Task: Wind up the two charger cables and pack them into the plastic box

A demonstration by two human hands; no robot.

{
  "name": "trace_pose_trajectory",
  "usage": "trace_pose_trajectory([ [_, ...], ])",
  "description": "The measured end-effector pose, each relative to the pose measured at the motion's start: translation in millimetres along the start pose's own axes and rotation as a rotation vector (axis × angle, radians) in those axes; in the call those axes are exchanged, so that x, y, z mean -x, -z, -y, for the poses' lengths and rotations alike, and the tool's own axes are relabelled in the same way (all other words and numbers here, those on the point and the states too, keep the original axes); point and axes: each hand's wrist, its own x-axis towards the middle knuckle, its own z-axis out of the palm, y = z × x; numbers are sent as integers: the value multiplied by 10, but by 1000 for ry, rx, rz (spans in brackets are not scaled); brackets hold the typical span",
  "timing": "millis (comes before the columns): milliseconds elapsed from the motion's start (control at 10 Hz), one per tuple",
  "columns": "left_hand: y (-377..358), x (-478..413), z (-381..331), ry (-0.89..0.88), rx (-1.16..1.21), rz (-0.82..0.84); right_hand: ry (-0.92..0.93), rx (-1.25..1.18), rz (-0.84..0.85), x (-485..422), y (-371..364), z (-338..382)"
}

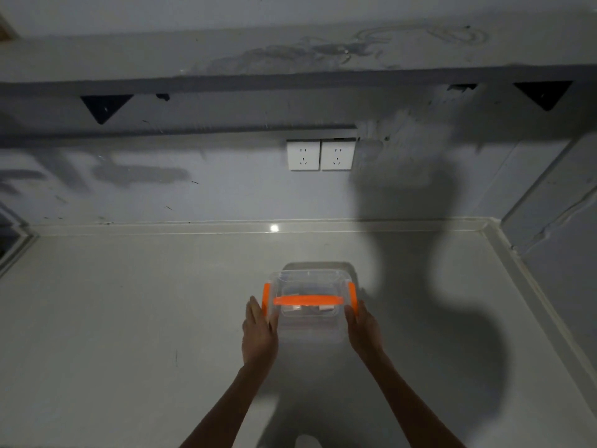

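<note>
Two bare forearms, left hand (259, 334), right hand (363, 331) (no sleeves, rings visible).

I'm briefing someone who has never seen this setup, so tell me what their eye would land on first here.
The clear plastic box with its bright orange handle and side clips stands out, sitting mid-counter with small pale items faintly visible inside. The left hand and right hand press flat against its two sides. Behind, two white wall sockets glow against the dim grey wall, under a shelf.
</note>
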Motion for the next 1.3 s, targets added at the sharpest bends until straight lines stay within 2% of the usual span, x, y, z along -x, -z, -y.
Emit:
trace_pose_trajectory([
  [100,6,-71,93,-315,-306,-85,205,229,-133,17,28,45],
  [200,-52,-45,152,-511,-400,-17,480,327,-149,169,-74,40],
  [300,-140,40,179,-566,-410,54,580,396,-181,294,-258,-80],
  [500,-140,-348,-2,-602,-384,31,494,391,-100,-89,-349,58],
  [700,-226,-990,-193,-472,-634,209,415,468,5,-592,-313,330],
  [900,-209,-1046,-323,-528,-709,222,397,506,36,-704,-323,400],
  [1100,55,-1010,-623,-446,-757,308,251,619,289,-663,-216,657],
  [1200,337,-887,-780,-502,-806,245,333,587,237,-491,-34,813],
  [1300,816,-670,-1092,-597,-810,97,375,446,64,-354,332,1160],
])
